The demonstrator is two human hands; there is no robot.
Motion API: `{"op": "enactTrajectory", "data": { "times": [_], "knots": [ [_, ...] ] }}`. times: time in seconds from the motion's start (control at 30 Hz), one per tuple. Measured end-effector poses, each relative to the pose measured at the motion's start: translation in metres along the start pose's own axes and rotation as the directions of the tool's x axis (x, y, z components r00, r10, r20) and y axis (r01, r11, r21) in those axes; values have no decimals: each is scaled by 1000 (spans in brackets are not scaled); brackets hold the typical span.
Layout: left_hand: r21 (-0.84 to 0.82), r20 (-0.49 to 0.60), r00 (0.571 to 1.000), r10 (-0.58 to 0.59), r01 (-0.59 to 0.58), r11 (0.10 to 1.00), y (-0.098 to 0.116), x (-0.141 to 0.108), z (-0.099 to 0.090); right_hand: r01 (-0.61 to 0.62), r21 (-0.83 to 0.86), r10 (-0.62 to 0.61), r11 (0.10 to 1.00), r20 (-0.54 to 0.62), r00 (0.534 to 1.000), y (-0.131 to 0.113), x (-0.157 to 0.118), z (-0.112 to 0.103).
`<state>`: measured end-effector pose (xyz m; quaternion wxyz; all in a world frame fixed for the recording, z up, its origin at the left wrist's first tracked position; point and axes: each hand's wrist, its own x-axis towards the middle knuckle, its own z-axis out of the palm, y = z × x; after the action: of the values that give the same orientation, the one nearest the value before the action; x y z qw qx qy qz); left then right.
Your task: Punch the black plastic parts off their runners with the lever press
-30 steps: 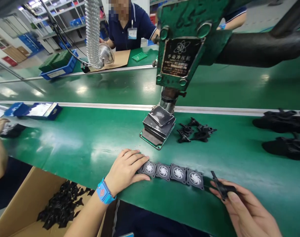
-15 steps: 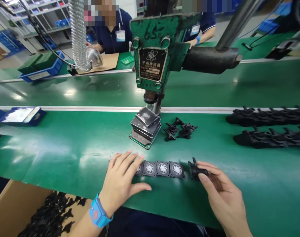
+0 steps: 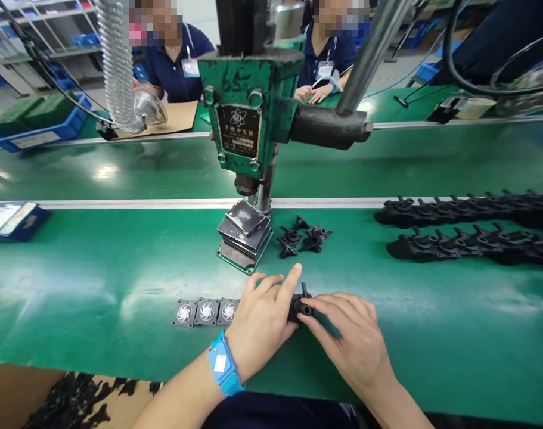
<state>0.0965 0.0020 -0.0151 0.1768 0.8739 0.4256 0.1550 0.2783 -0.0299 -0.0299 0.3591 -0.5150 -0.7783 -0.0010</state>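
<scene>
My right hand (image 3: 354, 339) pinches a black plastic fitting with a round port and an upright stub (image 3: 304, 305) between thumb and fingers. Beside it, my left hand (image 3: 262, 319) lies over the right part of a row of flat square black pieces (image 3: 207, 311) with white swirl discs. The left index finger stretches forward, and its thumb is close to the fitting's left side. Several square pieces show left of that hand; those under it are hidden. Whether the fitting rests on the last square piece cannot be seen.
A green hand press (image 3: 248, 113) stands ahead, with stacked metal blocks (image 3: 244, 229) below it. Loose black fittings (image 3: 302, 237) lie right of it. Rows of black fittings (image 3: 468, 244) are at right. A box of black parts (image 3: 74, 399) is lower left. Two people sit opposite.
My right hand has brought the black fitting left to the right end of the row. My left hand has moved right along the row, uncovering its left pieces. The view has shifted right.
</scene>
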Motion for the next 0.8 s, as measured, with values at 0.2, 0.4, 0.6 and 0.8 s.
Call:
{"op": "enactTrajectory", "data": {
  "times": [0.2, 0.4, 0.6, 0.8],
  "knots": [
    [-21, -9, 1000, -29, 29, 999, 2, 3, 2, -38, 51, 37, 998, 18, 999, 0, 3, -2],
    [-33, -12, 999, -41, 41, 999, 5, 4, -1, -21, 15, 20, 1000, 44, 999, -3, 2, -2],
    [-9, -34, 999, -22, 21, 1000, 9, 7, -3, -180, 216, 145, 960, 165, 975, 22, 7, -6],
    [45, -45, 999, -26, 28, 999, 11, 7, -4, -405, 132, 396, 905, 93, 914, 94, 33, 23]
  ]
}}
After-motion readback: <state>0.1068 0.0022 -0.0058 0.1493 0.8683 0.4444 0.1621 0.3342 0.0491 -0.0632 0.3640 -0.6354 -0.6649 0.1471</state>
